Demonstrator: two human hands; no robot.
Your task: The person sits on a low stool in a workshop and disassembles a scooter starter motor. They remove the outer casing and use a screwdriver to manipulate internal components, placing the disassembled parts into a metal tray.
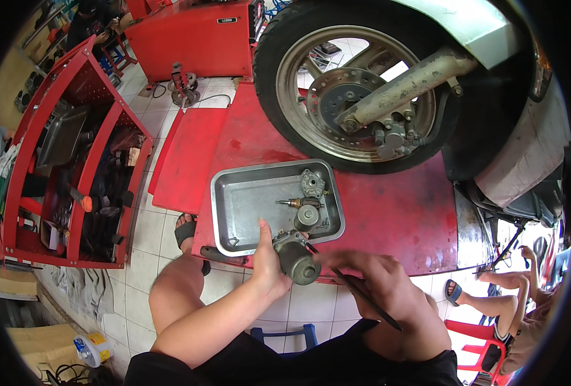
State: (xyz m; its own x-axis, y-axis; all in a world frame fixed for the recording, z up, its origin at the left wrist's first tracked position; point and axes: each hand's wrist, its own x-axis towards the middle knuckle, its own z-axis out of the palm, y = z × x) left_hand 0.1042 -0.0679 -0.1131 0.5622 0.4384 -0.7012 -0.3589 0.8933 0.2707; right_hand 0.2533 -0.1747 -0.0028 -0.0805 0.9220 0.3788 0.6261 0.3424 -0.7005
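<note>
My left hand [269, 267] is wrapped round a starter motor [297, 260], a dull grey metal cylinder with a flanged end, held over the near rim of a metal tray [216, 212]. My right hand [385, 276] is closed just to the right of the motor. It grips a long, thin dark tool [369, 299] that slants down toward me; what kind it is I cannot tell. Inside the tray, at its right side, lie a round metal housing [312, 184], an armature with a shaft [298, 203], a short metal cylinder [307, 217] and some small screws [324, 224].
The tray sits on a red lift platform [395, 219], close to a motorcycle's front wheel [356, 96]. A red tool cart [73, 167] stands left. A blue stool [285, 334] is below me. At right, another person sits on a red chair [472, 350].
</note>
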